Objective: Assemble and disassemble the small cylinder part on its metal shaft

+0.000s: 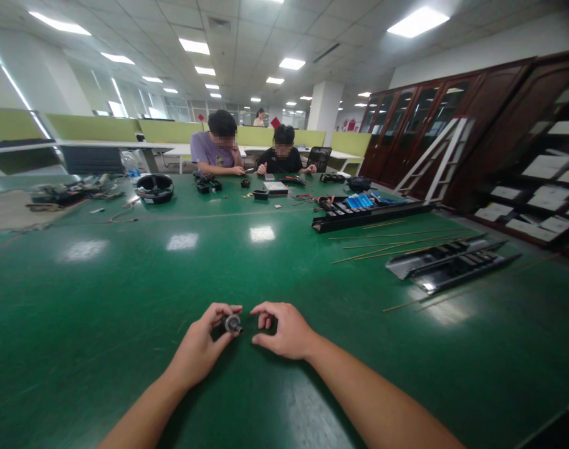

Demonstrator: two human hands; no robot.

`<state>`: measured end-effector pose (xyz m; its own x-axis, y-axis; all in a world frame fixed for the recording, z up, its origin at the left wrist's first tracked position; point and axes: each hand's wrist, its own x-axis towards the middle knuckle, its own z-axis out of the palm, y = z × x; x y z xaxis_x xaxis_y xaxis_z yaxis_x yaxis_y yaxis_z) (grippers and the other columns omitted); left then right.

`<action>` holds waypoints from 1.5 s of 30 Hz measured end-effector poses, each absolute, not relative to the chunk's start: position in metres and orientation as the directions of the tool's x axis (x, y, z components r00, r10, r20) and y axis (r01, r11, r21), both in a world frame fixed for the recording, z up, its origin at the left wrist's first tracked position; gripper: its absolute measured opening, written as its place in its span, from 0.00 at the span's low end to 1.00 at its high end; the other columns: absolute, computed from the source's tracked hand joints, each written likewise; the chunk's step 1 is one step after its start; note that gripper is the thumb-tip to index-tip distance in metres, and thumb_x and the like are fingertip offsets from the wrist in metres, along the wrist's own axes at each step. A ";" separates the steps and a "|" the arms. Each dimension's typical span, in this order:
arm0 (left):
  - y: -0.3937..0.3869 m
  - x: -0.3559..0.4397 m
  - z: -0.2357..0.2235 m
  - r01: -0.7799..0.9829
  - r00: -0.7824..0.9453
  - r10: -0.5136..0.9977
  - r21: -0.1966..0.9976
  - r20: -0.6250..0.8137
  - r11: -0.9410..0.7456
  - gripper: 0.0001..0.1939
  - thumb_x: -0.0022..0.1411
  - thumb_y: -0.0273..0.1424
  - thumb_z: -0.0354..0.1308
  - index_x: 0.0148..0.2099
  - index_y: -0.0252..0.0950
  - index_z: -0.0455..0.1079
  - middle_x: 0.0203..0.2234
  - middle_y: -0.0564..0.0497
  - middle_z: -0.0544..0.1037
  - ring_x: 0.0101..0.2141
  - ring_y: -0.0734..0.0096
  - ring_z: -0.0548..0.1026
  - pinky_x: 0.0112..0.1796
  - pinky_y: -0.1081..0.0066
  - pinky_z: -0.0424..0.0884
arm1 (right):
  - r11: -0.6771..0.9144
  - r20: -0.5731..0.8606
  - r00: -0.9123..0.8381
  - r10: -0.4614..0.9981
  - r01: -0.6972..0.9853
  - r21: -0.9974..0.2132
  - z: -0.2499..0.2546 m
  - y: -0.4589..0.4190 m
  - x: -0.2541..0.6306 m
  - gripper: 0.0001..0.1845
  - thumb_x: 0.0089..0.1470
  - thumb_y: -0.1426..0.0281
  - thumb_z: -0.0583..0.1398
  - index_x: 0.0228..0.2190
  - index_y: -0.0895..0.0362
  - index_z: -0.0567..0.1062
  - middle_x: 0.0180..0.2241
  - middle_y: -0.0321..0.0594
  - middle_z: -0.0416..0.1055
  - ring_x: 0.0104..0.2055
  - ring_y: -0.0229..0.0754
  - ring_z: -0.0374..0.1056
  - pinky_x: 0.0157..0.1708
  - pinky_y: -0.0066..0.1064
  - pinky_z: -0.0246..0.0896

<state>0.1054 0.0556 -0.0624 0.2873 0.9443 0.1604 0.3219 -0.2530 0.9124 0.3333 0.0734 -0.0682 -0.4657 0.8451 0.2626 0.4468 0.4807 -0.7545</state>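
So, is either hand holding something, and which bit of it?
The left hand holds a small metal part by its wider, round end, with the narrow tip sticking out. The right hand holds nothing.

The glossy green counter point(125, 280) reflects the ceiling lights. Toward its far left corner lies a jumbled heap of parts point(73, 190), with a round black case point(154, 189) to the right of it. Near the middle of the far edge sit a pale flat box point(275, 187) and, just beside it, a small black tray point(260, 194). Toward the right edge lie a long black channel point(377, 216), thin brass-coloured rods point(382, 251) and shorter dark channels point(466, 268).
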 end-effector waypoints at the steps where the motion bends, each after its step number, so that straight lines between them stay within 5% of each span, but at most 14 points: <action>1: 0.056 0.105 -0.062 0.287 0.274 0.948 0.927 0.164 -0.243 0.15 0.61 0.33 0.59 0.49 0.40 0.62 0.53 0.46 0.73 0.54 0.65 0.72 0.57 0.61 0.66 | 0.481 0.263 -0.465 0.846 0.450 -0.752 -0.069 0.074 0.333 0.22 0.44 0.66 0.69 0.44 0.52 0.75 0.31 0.34 0.75 0.30 0.38 0.69 0.35 0.29 0.61; 4: 0.057 0.105 -0.062 0.244 0.260 0.951 0.941 0.168 -0.233 0.18 0.61 0.33 0.59 0.53 0.39 0.63 0.55 0.44 0.71 0.55 0.64 0.71 0.59 0.60 0.64 | 0.479 0.259 -0.466 0.846 0.450 -0.753 -0.071 0.074 0.334 0.22 0.44 0.66 0.69 0.43 0.52 0.76 0.30 0.34 0.75 0.31 0.38 0.68 0.34 0.29 0.62; 14: 0.055 0.103 -0.060 0.241 0.284 0.946 0.943 0.159 -0.231 0.12 0.62 0.33 0.60 0.44 0.40 0.60 0.57 0.43 0.70 0.59 0.62 0.67 0.60 0.56 0.60 | 0.477 0.260 -0.463 0.848 0.450 -0.755 -0.075 0.075 0.332 0.21 0.44 0.68 0.69 0.42 0.52 0.76 0.30 0.32 0.74 0.30 0.37 0.68 0.34 0.28 0.62; 33: 0.054 0.103 -0.060 0.444 0.350 0.908 0.812 0.232 -0.378 0.09 0.62 0.30 0.59 0.45 0.39 0.68 0.48 0.49 0.74 0.49 0.66 0.72 0.51 0.66 0.68 | 0.481 0.260 -0.465 0.846 0.456 -0.749 -0.072 0.074 0.331 0.18 0.46 0.69 0.67 0.41 0.53 0.76 0.30 0.33 0.74 0.30 0.37 0.68 0.34 0.29 0.61; 45: 0.051 0.107 -0.055 0.488 0.439 0.865 0.744 0.243 -0.457 0.16 0.63 0.34 0.59 0.54 0.45 0.70 0.46 0.50 0.76 0.47 0.66 0.73 0.49 0.68 0.68 | 0.472 0.255 -0.463 0.849 0.448 -0.759 -0.071 0.074 0.331 0.16 0.48 0.71 0.65 0.42 0.53 0.75 0.29 0.33 0.74 0.30 0.38 0.68 0.34 0.28 0.61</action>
<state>0.1069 0.0514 -0.0554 0.4394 0.8647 0.2432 0.4878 -0.4570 0.7437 0.3312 0.0736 -0.0713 -0.4633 0.8488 0.2547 0.4478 0.4723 -0.7592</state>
